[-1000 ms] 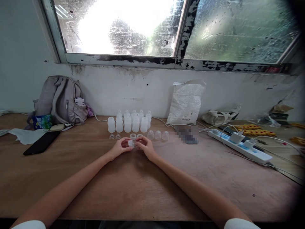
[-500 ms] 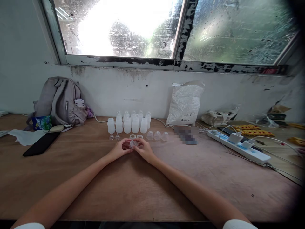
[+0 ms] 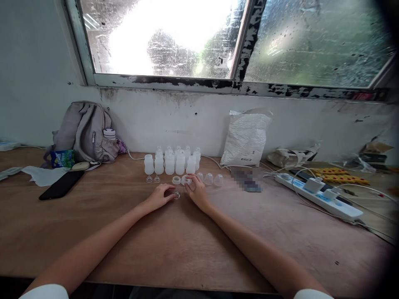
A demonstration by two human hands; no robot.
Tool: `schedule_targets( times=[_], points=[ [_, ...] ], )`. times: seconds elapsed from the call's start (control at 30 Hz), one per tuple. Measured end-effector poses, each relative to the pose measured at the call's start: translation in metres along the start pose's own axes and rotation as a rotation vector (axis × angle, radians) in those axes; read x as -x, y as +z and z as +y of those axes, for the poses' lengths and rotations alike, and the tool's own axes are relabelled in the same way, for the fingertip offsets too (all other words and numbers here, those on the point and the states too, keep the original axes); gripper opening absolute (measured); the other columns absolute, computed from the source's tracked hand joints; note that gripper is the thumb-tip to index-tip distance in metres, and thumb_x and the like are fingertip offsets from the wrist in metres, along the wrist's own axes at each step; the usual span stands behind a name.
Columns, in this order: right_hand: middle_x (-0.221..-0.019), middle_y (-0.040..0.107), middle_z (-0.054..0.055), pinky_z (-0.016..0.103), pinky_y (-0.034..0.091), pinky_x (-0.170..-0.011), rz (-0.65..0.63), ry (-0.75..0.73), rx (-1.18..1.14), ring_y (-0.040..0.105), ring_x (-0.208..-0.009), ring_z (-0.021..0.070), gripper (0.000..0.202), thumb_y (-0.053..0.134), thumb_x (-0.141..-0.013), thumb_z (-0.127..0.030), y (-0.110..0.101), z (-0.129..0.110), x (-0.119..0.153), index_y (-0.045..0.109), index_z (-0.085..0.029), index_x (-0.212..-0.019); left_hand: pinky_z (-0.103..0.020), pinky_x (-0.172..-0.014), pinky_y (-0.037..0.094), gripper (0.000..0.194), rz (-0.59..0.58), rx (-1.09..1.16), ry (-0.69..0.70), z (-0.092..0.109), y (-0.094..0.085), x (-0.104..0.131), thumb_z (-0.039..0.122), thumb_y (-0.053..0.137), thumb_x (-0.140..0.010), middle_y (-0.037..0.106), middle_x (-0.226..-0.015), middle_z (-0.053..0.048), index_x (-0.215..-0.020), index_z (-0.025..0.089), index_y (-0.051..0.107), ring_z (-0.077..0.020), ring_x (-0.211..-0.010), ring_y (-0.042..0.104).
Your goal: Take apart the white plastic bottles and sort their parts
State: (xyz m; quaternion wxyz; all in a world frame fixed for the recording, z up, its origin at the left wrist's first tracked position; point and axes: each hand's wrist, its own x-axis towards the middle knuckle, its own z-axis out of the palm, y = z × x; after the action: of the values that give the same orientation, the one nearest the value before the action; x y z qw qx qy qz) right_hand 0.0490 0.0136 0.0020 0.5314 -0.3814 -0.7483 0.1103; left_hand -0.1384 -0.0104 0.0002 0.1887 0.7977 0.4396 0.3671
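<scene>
A small, clear, round-rimmed piece (image 3: 176, 195) is touched on the wooden table (image 3: 174, 241) by the left hand (image 3: 161, 197), its thumb and fingers parted. A translucent ring (image 3: 185, 181) is met by the curled right hand (image 3: 197, 192); whether it is pinched cannot be told. Frosted, waisted bottles (image 3: 169, 165) are ranked behind.

Single head camera here; I'm seeing it riding on the person's head, looking forward and down from the near side of the white bottles (image 3: 170, 164), well above them. It's facing the wall (image 3: 152, 120) behind the bottles, with the window (image 3: 168, 45) filling the top, above and beyond them. View is running wide: bottles are showing small, a bit left of mid-frame. The table (image 3: 174, 245) is spreading nearer than the bottles, its front edge crossing the bottom.
</scene>
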Motion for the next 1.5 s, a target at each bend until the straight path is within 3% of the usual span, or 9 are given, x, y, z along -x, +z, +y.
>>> schedule_targets(
  times=[0.17,0.3,0.4,0.53,0.67,0.77,0.9,1.17,1.5],
  points=[
    [-0.104,0.052,0.010,0.036,0.038,-0.087,0.036,-0.041,0.045,0.049,-0.099,0.0202,0.018,0.048,-0.076,-0.018,-0.001,0.005,-0.003,0.053,-0.018,-0.093,-0.038,-0.087,0.034,0.028,0.053,-0.190,0.036,0.004,0.008,-0.004,0.041,0.059,-0.070,0.059,-0.098,-0.007,-0.089,0.020,0.063,-0.0245,-0.096,0.047],
    [-0.101,0.053,0.008,0.035,0.038,-0.087,-0.021,-0.097,0.042,0.049,-0.099,0.0196,0.017,0.047,-0.077,-0.017,0.007,0.009,-0.005,0.052,-0.019,-0.093,-0.041,-0.091,0.028,0.018,0.128,-0.257,0.042,0.002,0.006,-0.010,0.037,0.058,-0.072,0.056,-0.103,-0.005,-0.079,0.022,0.065,-0.0249,-0.102,0.043],
    [-0.101,0.053,0.008,0.035,0.038,-0.086,-0.050,-0.113,0.067,0.048,-0.101,0.0201,0.018,0.046,-0.077,-0.016,0.015,0.013,-0.009,0.052,-0.020,-0.094,-0.041,-0.093,0.029,0.018,0.322,-0.289,-0.020,-0.010,-0.015,-0.016,0.037,0.056,-0.074,0.053,-0.107,-0.006,-0.079,0.022,0.065,-0.0245,-0.103,0.043],
    [-0.105,0.051,0.009,0.032,0.038,-0.086,-0.099,-0.171,0.130,0.047,-0.101,0.0191,0.021,0.046,-0.077,-0.015,0.028,0.014,-0.015,0.050,-0.019,-0.097,-0.034,-0.088,0.037,0.026,0.525,-0.214,-0.103,-0.044,-0.061,-0.015,0.039,0.050,-0.077,0.054,-0.102,-0.008,-0.089,0.019,0.061,-0.0210,-0.096,0.050],
    [-0.107,0.050,0.008,0.030,0.035,-0.088,-0.271,-0.295,0.258,0.046,-0.101,0.0183,0.020,0.047,-0.077,-0.014,0.048,0.006,-0.021,0.051,-0.018,-0.096,-0.031,-0.077,0.044,0.030,0.423,-0.110,-0.225,-0.081,-0.097,-0.001,0.040,0.049,-0.074,0.061,-0.090,-0.006,-0.090,0.017,0.059,-0.0181,-0.079,0.057],
    [-0.103,0.051,0.007,0.028,0.035,-0.085,-0.353,-0.295,0.345,0.048,-0.097,0.0173,0.019,0.047,-0.076,-0.013,0.063,0.003,-0.026,0.051,-0.018,-0.094,-0.030,-0.074,0.045,0.032,0.359,-0.096,-0.252,-0.095,-0.106,0.008,0.042,0.052,-0.071,0.064,-0.088,-0.006,-0.086,0.016,0.061,-0.0188,-0.077,0.059],
    [-0.095,0.053,0.007,0.030,0.035,-0.083,-0.378,-0.266,0.393,0.049,-0.092,0.0185,0.017,0.049,-0.076,-0.015,0.076,0.008,-0.029,0.052,-0.017,-0.092,-0.031,-0.072,0.046,0.033,0.283,-0.081,-0.257,-0.099,-0.102,0.007,0.041,0.053,-0.070,0.065,-0.084,-0.007,-0.088,0.015,0.061,-0.0194,-0.077,0.059],
    [-0.094,0.052,0.009,0.034,0.033,-0.081,-0.354,-0.198,0.464,0.046,-0.092,0.0215,0.015,0.047,-0.076,-0.015,0.073,0.013,-0.026,0.053,-0.016,-0.090,-0.031,-0.074,0.047,0.033,0.217,-0.105,-0.224,-0.100,-0.087,0.000,0.037,0.052,-0.071,0.064,-0.085,-0.007,-0.096,0.016,0.058,-0.0188,-0.077,0.059],
    [-0.094,0.052,0.009,0.033,0.033,-0.079,-0.355,-0.183,0.485,0.045,-0.092,0.0220,0.016,0.049,-0.075,-0.015,0.073,0.012,-0.025,0.054,-0.016,-0.090,-0.031,-0.073,0.044,0.027,0.235,-0.239,-0.211,-0.104,-0.088,-0.001,0.034,0.048,-0.073,0.061,-0.091,-0.007,-0.090,0.018,0.062,-0.0193,-0.077,0.057]
  ],
)
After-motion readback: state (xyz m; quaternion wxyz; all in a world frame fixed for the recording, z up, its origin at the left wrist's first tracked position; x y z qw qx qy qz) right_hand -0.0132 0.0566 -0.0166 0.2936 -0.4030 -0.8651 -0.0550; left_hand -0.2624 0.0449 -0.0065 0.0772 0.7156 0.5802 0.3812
